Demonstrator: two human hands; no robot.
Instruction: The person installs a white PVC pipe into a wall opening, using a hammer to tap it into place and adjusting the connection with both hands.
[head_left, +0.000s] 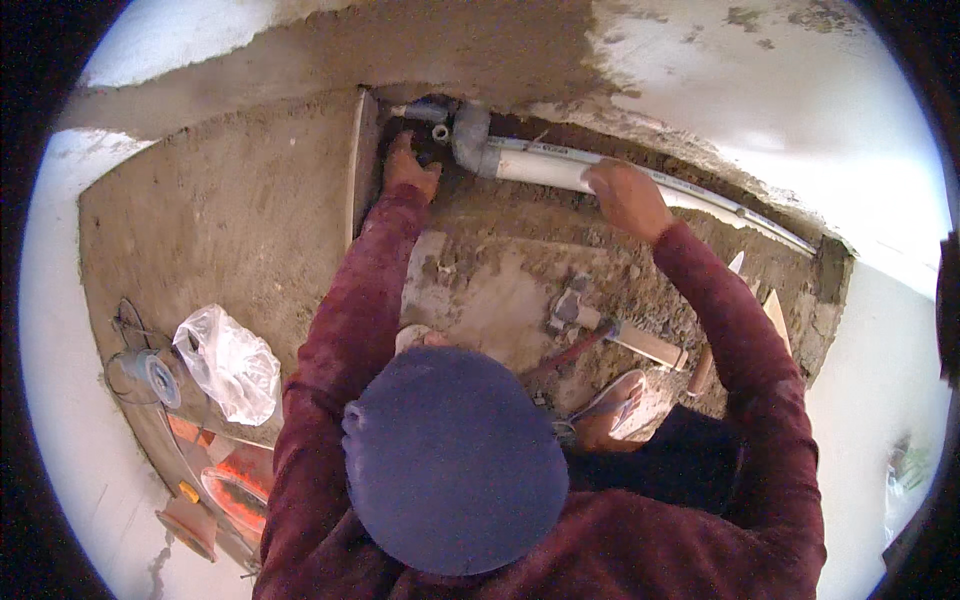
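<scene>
A thick white pipe (pixel 545 170) lies in a trench along the wall, with a grey elbow (pixel 470 138) at its left end. A thinner pipe (pixel 690 187) runs beside it. My right hand (pixel 630 200) rests on the white pipe, its fingers bent over the edge. Left of the elbow, my left hand (pixel 410 170) reaches into the dark hole, thumb and fingers apart. A small round pipe end (pixel 441 132) shows just beyond it. The left fingertips are partly in shadow. Below the pipe lies a hammer (pixel 645 345) with a wooden handle.
A thin upright board (pixel 358 170) borders the hole on the left. Near my right arm lie a wooden tool handle (pixel 701 370) and a wood piece (pixel 776 318). At left are a clear plastic bag (pixel 230 365), a spool (pixel 158 378) and an orange basin (pixel 240 490).
</scene>
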